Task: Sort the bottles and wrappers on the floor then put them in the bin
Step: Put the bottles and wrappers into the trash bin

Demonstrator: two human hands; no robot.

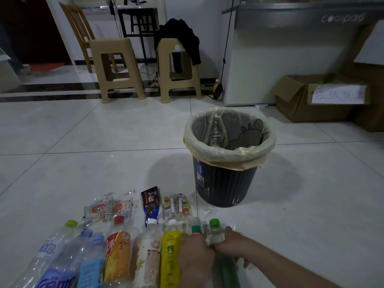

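Several plastic bottles lie side by side on the tiled floor at the bottom of the head view, caps pointing away: a yellow bottle point(170, 250), an orange one point(118, 252), a beige-labelled one point(146, 254) and clear ones with blue labels point(62, 256). My left hand point(195, 258) curls over a clear bottle with a red-banded neck point(196, 229). Beside it my right hand point(228, 240) grips a green-capped bottle point(215, 231). Beyond the caps lie clear wrappers with red logos point(108, 208), a dark blue wrapper point(150, 204) and a clear yellowish wrapper point(177, 206). A black bin point(220, 183) with a pale liner stands beyond, to the right.
Two beige plastic stools point(116, 65) point(178, 80), one draped with dark cloth, stand at the back with a wooden chair point(76, 23) behind them. A white cabinet point(291, 59) and an open cardboard box point(315, 98) occupy the back right. Bare tiles spread around the bin.
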